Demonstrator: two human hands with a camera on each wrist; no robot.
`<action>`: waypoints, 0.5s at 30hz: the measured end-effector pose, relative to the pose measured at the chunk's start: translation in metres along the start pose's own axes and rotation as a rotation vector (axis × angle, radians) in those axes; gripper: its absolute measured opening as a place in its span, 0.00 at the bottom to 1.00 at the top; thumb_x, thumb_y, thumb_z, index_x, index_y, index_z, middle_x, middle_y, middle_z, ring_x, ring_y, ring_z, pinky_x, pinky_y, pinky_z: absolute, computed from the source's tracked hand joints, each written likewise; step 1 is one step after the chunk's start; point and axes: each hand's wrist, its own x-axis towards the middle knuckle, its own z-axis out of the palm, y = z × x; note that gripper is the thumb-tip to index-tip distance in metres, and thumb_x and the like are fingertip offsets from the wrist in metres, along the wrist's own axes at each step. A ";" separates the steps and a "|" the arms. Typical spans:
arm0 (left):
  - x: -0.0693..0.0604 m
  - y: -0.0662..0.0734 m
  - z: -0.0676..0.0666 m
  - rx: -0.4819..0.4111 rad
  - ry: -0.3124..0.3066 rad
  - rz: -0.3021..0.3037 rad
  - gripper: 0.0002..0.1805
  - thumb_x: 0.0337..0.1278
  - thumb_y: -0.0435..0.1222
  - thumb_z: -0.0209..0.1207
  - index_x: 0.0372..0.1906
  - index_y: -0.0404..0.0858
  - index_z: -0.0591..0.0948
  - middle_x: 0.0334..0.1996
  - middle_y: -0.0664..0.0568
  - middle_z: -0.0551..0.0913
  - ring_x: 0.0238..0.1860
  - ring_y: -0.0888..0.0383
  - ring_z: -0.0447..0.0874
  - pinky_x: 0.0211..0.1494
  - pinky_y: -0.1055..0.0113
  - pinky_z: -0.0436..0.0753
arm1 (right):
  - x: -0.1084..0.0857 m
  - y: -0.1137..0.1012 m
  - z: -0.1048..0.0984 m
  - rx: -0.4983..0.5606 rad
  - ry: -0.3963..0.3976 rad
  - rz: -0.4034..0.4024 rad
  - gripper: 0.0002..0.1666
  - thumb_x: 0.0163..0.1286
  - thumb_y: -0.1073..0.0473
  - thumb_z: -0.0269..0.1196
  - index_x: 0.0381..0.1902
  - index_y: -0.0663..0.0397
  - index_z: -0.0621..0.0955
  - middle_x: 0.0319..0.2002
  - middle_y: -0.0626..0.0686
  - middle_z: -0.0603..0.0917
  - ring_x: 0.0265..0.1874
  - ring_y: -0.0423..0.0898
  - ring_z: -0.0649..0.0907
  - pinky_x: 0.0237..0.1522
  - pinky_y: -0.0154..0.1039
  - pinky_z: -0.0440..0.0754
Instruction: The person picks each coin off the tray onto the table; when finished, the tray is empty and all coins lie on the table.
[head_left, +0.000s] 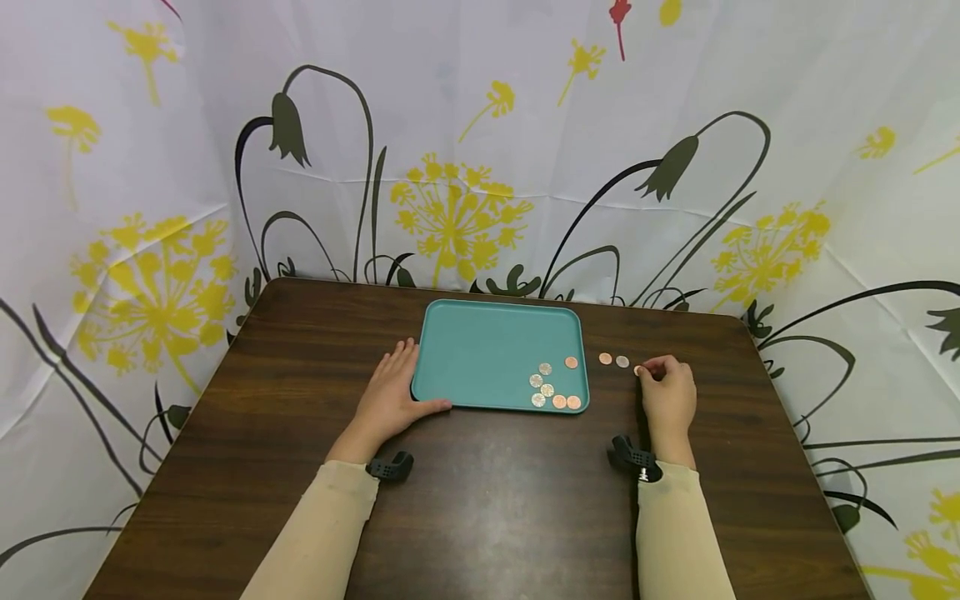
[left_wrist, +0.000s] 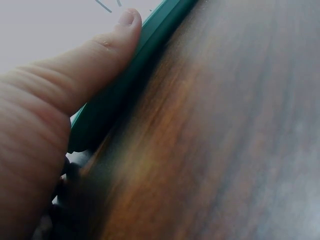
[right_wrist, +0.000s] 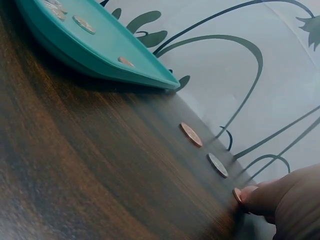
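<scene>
A teal tray (head_left: pixel 480 350) lies on the table with several copper and silver coins (head_left: pixel 547 389) in its right part. My left hand (head_left: pixel 386 402) rests at the tray's left front corner, its thumb along the front rim and its fingers spread beside the left edge. To the right of the tray, my right hand (head_left: pixel 669 402) pinches a copper coin (right_wrist: pixel 237 195) between thumb and fingertips at the tabletop; the fingers partly hide it. Between tray and right hand, another copper coin (head_left: pixel 605 358) and a silver coin (head_left: pixel 622 362) lie in a row on the wood.
The dark wooden table (head_left: pixel 495 492) extends in front of the tray and to both sides. Behind its far edge hangs a white curtain (head_left: pixel 480 125) printed with yellow and dark flowers. Each wrist wears a black band (head_left: pixel 633 457).
</scene>
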 end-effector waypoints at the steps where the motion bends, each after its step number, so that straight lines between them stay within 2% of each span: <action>1: 0.000 0.000 0.000 0.000 0.000 -0.001 0.73 0.55 0.72 0.71 0.90 0.35 0.48 0.91 0.40 0.45 0.92 0.43 0.39 0.94 0.42 0.41 | 0.000 0.000 0.000 -0.006 -0.003 0.002 0.09 0.73 0.59 0.74 0.42 0.60 0.88 0.41 0.63 0.85 0.42 0.62 0.82 0.43 0.54 0.76; 8: -0.002 0.001 0.000 0.000 -0.007 -0.008 0.73 0.55 0.73 0.70 0.90 0.35 0.48 0.91 0.40 0.44 0.92 0.43 0.38 0.94 0.43 0.41 | -0.001 -0.002 -0.003 -0.065 -0.056 0.039 0.11 0.76 0.53 0.71 0.41 0.56 0.91 0.34 0.58 0.88 0.34 0.57 0.83 0.35 0.45 0.73; 15: -0.002 0.003 -0.001 -0.009 -0.005 -0.014 0.73 0.55 0.71 0.72 0.90 0.35 0.47 0.91 0.40 0.44 0.92 0.43 0.38 0.94 0.44 0.40 | 0.001 -0.001 -0.001 -0.070 -0.071 -0.002 0.12 0.77 0.53 0.70 0.46 0.54 0.93 0.39 0.58 0.89 0.38 0.57 0.84 0.37 0.45 0.74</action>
